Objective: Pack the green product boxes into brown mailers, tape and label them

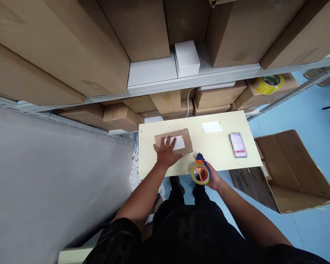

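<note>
A small brown cardboard box [187, 136] lies on the pale yellow table [217, 157]. My left hand [167, 153] rests on top of it with fingers spread, partly over a white label [179, 143] on the box's upper face. At the table's front edge, my right hand [213, 176] grips an orange and blue tape dispenser [200, 157] that carries a roll of clear yellowish tape [194, 176]. The dispenser is to the right of the box and apart from it. My right fingers are partly hidden behind the dispenser.
Another white label [212, 127] and a phone [238, 145] lie on the table's right half. An open carton [288, 165] stands on the floor to the right. Shelves [154, 84] with cardboard boxes rise behind; a tape roll [268, 84] sits on one box.
</note>
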Tool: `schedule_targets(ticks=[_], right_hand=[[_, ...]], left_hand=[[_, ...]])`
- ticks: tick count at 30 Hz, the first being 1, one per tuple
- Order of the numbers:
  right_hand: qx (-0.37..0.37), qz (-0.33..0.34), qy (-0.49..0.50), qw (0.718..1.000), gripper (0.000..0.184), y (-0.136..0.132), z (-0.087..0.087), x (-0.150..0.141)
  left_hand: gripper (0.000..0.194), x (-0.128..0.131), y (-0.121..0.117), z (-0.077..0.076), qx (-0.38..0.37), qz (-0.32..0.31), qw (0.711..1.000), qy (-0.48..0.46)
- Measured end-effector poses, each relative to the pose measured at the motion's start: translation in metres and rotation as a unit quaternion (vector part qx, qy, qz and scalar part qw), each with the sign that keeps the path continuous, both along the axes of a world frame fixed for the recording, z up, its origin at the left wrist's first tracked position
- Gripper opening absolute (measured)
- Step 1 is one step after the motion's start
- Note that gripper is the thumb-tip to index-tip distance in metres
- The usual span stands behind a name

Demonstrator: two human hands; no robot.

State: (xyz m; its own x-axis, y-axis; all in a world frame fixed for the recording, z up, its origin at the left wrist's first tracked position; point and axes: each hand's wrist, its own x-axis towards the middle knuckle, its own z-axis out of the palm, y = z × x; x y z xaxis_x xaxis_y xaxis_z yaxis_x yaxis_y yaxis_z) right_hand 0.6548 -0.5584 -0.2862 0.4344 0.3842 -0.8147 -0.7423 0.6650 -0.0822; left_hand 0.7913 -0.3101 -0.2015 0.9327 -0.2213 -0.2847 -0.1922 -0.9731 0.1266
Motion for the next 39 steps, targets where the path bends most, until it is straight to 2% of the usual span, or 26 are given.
schedule_targets(ticks=[2, 5, 7, 10, 11, 13, 16, 19, 22, 26, 29, 33, 36, 39], right_hand=[[0.013, -0.043, 0.007, 0.999, 0.054, 0.026, 0.0, -0.015], [0.002, -0.083, 0.004, 0.997, 0.053, 0.055, 0.001, -0.008], [-0.007, -0.082, 0.004, 0.997, 0.054, 0.058, 0.003, 0.01], [-0.03, -0.077, -0.001, 0.997, 0.058, 0.039, 0.005, 0.049], [-0.039, -0.066, -0.002, 0.997, 0.058, 0.028, 0.006, 0.064], [-0.053, 0.001, 0.0, 0.999, 0.053, 0.006, 0.009, 0.096], [-0.091, 0.111, -0.009, 0.99, 0.051, -0.019, 0.014, 0.142], [-0.116, 0.183, -0.017, 0.976, 0.052, -0.025, 0.02, 0.174], [-0.131, 0.198, -0.02, 0.971, 0.051, -0.024, 0.024, 0.183], [-0.151, 0.166, -0.02, 0.974, 0.051, -0.027, 0.024, 0.165], [-0.161, 0.154, -0.018, 0.975, 0.05, -0.036, 0.022, 0.136], [-0.154, 0.136, -0.015, 0.979, 0.046, -0.051, 0.025, 0.072], [-0.15, 0.154, 0.017, 0.977, 0.046, -0.061, 0.031, 0.019], [-0.14, 0.16, 0.038, 0.976, 0.05, -0.058, 0.037, -0.017]], left_hand=[[0.103, -0.004, -0.013, 0.001, 0.007, 0.034, 0.999, 0.009], [0.095, -0.014, -0.028, 0.005, 0.005, 0.063, 0.998, 0.014], [0.087, -0.024, -0.028, 0.009, -0.008, 0.06, 0.998, 0.014], [0.081, -0.04, -0.015, 0.016, -0.04, -0.001, 0.999, 0.009], [0.082, -0.043, -0.008, 0.017, -0.047, -0.03, 0.998, 0.006], [0.083, -0.042, 0.007, 0.02, -0.052, -0.088, 0.995, 0.008], [0.087, -0.025, 0.024, 0.018, -0.046, -0.152, 0.987, 0.008], [0.104, -0.005, 0.03, 0.007, -0.046, -0.189, 0.981, -0.013], [0.115, 0.002, 0.029, -0.006, -0.048, -0.187, 0.981, -0.018], [0.117, -0.003, 0.028, -0.015, -0.053, -0.172, 0.983, -0.021], [0.116, -0.005, 0.029, -0.016, -0.057, -0.169, 0.984, -0.022], [0.116, -0.004, 0.03, -0.017, -0.063, -0.165, 0.984, -0.024], [0.115, -0.004, 0.032, -0.018, -0.07, -0.163, 0.984, -0.025], [0.115, -0.007, 0.03, -0.02, -0.083, -0.16, 0.983, -0.028]])
